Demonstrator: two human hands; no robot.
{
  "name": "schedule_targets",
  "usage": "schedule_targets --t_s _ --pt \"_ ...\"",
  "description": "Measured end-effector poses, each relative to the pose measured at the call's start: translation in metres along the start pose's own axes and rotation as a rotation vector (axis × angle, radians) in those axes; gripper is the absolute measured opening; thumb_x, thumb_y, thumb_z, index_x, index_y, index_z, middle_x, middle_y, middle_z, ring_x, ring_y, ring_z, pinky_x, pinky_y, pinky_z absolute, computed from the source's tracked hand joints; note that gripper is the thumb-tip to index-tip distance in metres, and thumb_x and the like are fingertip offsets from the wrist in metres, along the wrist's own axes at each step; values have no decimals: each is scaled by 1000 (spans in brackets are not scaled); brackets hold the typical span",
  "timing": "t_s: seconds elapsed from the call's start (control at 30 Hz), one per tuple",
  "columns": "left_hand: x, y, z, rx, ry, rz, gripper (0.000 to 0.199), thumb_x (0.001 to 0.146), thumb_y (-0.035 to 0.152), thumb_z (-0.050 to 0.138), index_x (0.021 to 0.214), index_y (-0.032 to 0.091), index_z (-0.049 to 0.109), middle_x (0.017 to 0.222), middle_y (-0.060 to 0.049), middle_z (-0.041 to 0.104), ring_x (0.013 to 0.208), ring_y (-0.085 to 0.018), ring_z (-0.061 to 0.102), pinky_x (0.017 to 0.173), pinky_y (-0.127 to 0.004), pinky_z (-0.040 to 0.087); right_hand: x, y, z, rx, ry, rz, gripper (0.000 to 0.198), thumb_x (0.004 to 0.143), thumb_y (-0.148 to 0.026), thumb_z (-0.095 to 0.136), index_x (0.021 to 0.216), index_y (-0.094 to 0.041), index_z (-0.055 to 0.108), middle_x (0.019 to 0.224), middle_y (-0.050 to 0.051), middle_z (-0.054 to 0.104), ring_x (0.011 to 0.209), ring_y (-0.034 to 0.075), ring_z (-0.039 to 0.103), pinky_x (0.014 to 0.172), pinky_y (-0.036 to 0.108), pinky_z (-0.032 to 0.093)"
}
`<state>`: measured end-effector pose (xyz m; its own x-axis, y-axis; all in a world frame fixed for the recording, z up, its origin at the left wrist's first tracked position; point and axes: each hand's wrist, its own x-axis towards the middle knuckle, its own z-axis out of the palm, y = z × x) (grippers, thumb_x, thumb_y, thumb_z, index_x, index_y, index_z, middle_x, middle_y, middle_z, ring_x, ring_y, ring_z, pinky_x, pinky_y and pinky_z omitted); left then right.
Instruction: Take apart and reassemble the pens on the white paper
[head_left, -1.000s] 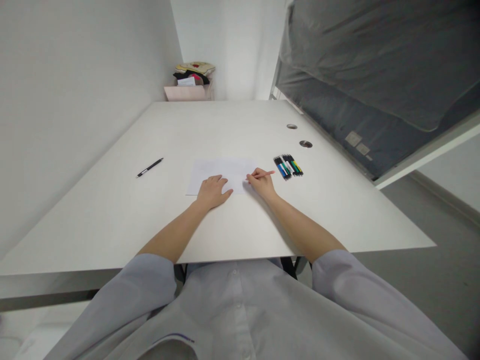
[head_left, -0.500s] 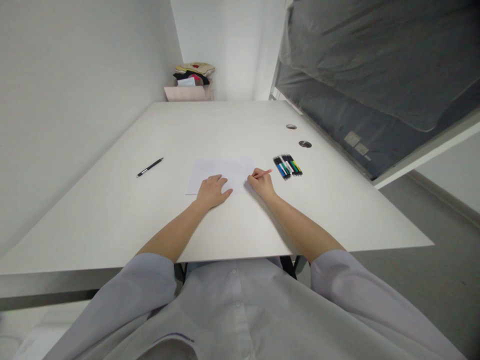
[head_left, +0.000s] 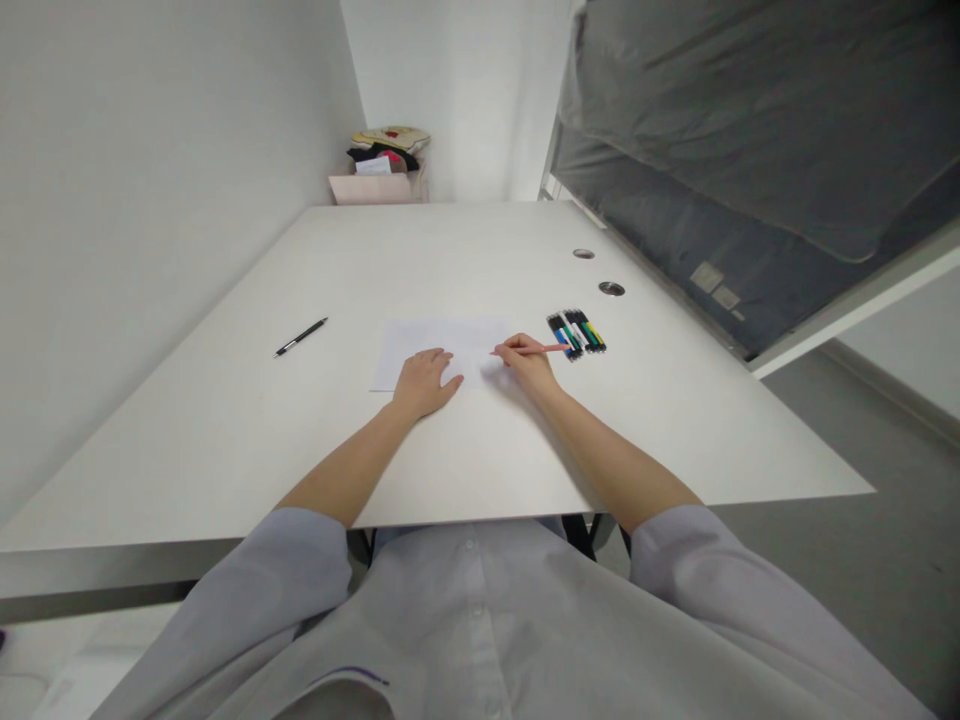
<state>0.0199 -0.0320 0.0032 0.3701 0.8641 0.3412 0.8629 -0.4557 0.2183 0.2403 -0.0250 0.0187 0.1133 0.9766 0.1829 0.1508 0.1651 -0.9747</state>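
A white sheet of paper [head_left: 397, 345] lies on the white table in front of me. My left hand [head_left: 424, 380] rests on its lower part, palm down with the thumb spread to the right. Over the paper's right side, my right hand [head_left: 529, 362] grips a pink pen [head_left: 546, 349]. Its tip points left toward the sheet, and the back end reaches out to the right, in line with a group of pens. Whether the tip touches the paper I cannot tell. Any marks on the sheet are too faint to make out.
Several pens [head_left: 576, 333] with black, blue, green and yellow parts lie side by side right of the paper. One black pen [head_left: 301, 337] lies alone at left. Two round grommets [head_left: 611, 289] sit near the table's right edge. A pink box [head_left: 371, 188] stands beyond the far edge.
My right hand has lifted slightly and tilted the pen, so its tip now shows at the left and its back end reaches further right. My left hand has hardly moved.
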Motion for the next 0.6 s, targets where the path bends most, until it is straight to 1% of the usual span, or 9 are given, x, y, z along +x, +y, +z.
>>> schedule_targets --t_s 0.07,0.13,0.2,0.27,0.37,0.47,0.53,0.6 --pt "1 2 -2 -74 80 47 41 93 41 54 126 18 60 128 -13 65 121 -28 58 105 -45 43 -3 -4 2 79 -112 7 20 69 -39 70 69 -22 61 65 -1 63 64 15 55 65 30 42" --pt "3 7 -5 -137 133 95 38 95 40 51 124 17 61 124 -12 67 118 -26 60 104 -43 43 -6 -6 6 160 -224 1 22 70 -42 71 70 -21 62 65 -1 63 65 15 55 66 30 43" --pt "4 13 -8 -179 139 152 36 97 40 49 121 18 63 121 -11 69 116 -24 60 104 -42 42 -9 -8 9 205 -313 5 25 71 -45 71 72 -21 64 65 -1 63 65 14 55 67 29 43" --pt "4 17 -10 -199 114 199 34 98 39 46 117 19 66 119 -9 70 115 -22 60 104 -40 42 -11 -9 13 210 -365 25 28 70 -48 72 74 -21 66 66 -1 63 66 14 55 67 29 44" --pt "3 20 -12 -191 81 195 32 99 36 43 112 20 69 115 -8 71 113 -21 61 103 -39 42 -13 -10 16 230 -397 60 31 68 -51 73 75 -21 68 66 0 64 65 14 55 65 28 44" --pt "3 17 -14 -168 65 154 32 99 35 44 110 21 70 112 -9 71 110 -22 62 101 -40 42 -13 -12 15 306 -369 114 37 69 -58 70 76 -22 69 64 0 63 61 14 53 62 28 43" --pt "3 14 -15 -153 61 130 31 99 34 44 108 21 71 110 -9 71 108 -23 62 99 -40 43 -12 -16 11 335 -347 172 47 74 -67 62 76 -21 69 59 0 60 55 14 51 59 29 42" --pt "4 11 -14 -140 61 112 31 98 33 45 107 20 71 109 -9 71 107 -23 62 98 -40 43 -11 -21 7 361 -346 231 60 78 -77 49 75 -20 70 54 1 56 52 15 51 58 30 43"
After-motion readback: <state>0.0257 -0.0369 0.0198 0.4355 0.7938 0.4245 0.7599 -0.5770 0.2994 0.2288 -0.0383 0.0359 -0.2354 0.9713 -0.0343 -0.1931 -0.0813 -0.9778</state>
